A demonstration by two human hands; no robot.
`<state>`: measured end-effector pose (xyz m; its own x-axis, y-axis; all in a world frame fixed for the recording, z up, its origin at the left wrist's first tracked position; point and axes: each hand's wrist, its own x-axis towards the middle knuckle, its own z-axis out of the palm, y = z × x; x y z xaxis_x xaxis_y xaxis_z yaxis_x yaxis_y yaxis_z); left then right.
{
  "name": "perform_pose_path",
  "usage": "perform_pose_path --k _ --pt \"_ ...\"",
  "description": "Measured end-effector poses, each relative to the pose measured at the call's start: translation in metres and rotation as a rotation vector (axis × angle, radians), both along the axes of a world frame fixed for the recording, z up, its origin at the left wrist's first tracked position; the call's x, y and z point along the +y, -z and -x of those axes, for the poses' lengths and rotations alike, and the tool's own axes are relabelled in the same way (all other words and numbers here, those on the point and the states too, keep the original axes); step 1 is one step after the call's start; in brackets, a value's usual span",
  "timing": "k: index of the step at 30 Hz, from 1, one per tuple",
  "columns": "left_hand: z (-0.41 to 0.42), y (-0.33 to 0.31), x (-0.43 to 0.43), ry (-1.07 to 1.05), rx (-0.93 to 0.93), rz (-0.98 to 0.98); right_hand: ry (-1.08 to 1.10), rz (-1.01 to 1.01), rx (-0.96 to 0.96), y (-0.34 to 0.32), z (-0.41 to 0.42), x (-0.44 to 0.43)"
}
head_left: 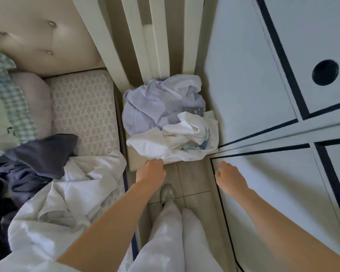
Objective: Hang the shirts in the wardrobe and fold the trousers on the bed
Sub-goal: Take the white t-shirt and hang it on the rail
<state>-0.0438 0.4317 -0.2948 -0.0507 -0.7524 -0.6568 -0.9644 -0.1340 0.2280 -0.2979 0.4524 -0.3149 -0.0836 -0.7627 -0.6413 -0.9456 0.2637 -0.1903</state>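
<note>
Shirts (151,112) lie heaped at 12 o'clock beside the wardrobe (249,91); their grey tag (192,110) is unreadable. The left hand (151,171) meets the white shirt (155,147); whether its fingers are grasping is unclear. The right hand (229,178) has its fingers released. Trousers (41,154) lie at 9 o'clock on the bed (82,107).

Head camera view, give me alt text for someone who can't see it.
A person's left hand touches the edge of a pile of white and pale blue shirts, right hand open by the wardrobe door; dark blue garments lie on the bed.

Crumpled matt cloth shirts (165,118), smooth painted wardrobe door (253,91), perhaps glazed floor tiles (192,179).
</note>
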Motion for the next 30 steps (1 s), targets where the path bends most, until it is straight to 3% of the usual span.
perform_pose_path --k 7,12,18,22,27,30 --pt "0.025 0.057 -0.030 0.403 -0.025 -0.002 0.167 -0.131 -0.078 0.053 -0.002 -0.036" --pt "0.038 0.092 -0.048 0.464 -0.028 -0.013 0.381 -0.220 -0.129 0.084 -0.003 -0.056" --pt "0.050 0.126 -0.047 0.602 -0.173 0.016 0.675 -0.345 -0.235 0.128 -0.002 -0.080" --pt "0.050 0.129 -0.042 0.516 -0.063 0.137 1.032 -0.382 -0.412 0.140 -0.006 -0.087" --pt "0.045 0.120 -0.034 0.258 0.238 0.375 1.305 -0.496 -0.599 0.127 -0.019 -0.089" --pt "0.049 0.099 -0.029 0.101 0.372 0.413 1.432 -0.598 -0.826 0.113 -0.027 -0.089"
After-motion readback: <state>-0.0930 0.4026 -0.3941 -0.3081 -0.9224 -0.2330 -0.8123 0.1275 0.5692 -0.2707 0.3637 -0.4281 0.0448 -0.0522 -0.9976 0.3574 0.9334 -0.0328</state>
